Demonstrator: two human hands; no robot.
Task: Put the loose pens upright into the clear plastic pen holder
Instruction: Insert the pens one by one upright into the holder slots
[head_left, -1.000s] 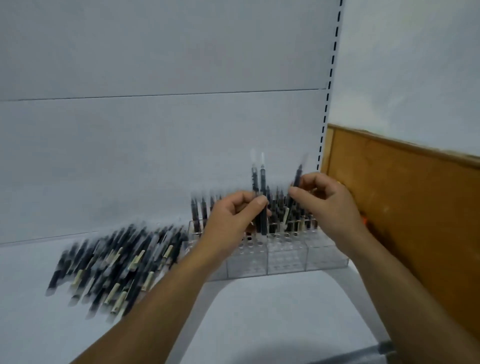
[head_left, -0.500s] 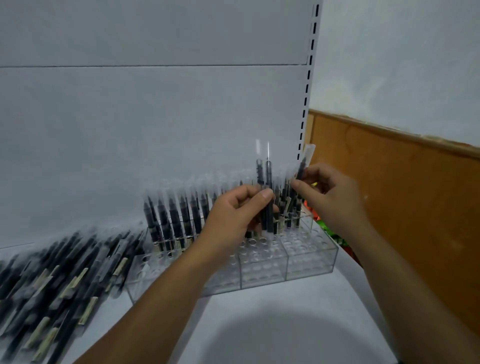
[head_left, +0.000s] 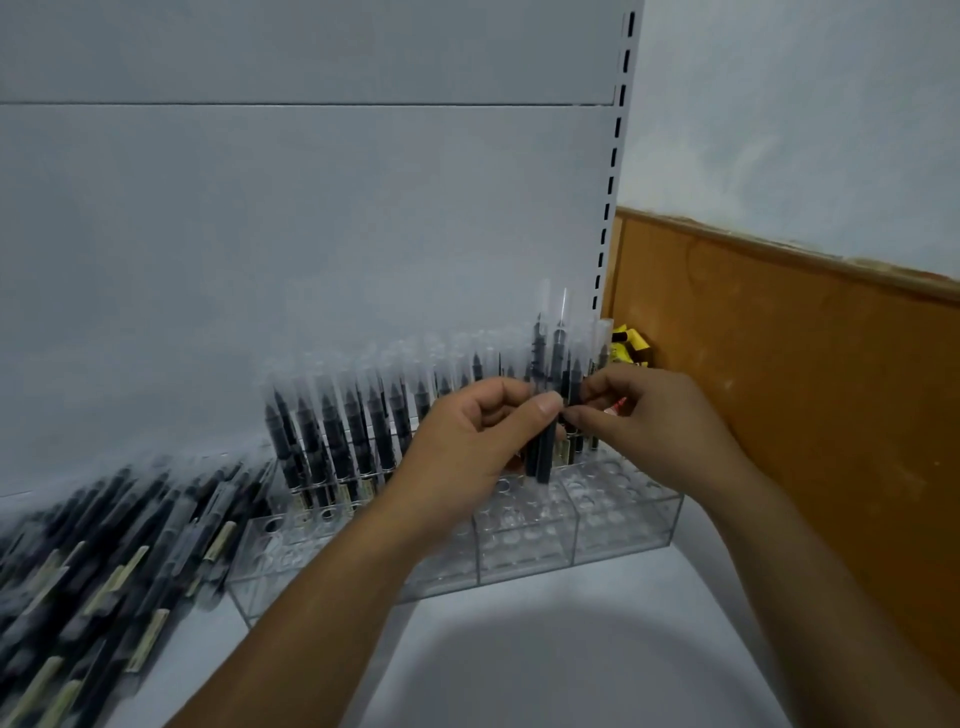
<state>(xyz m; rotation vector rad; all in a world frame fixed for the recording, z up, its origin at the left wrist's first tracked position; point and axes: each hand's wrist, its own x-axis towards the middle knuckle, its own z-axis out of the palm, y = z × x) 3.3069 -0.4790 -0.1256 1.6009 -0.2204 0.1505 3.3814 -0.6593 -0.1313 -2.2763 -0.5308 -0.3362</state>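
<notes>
White shelf (head_left: 545, 665), flat, pale back panel behind; clear plastic pen holder (head_left: 613, 525) stands on it toward the back right; heap of loose pens (head_left: 104, 561) lies flat at left, just beside the holder's left end.

We seem to be at a shop shelf: a white back panel (head_left: 311, 234) with a slotted upright (head_left: 615, 156), dozens of identical pens (head_left: 104, 561) heaped beside a clear holder (head_left: 571, 530).
</notes>
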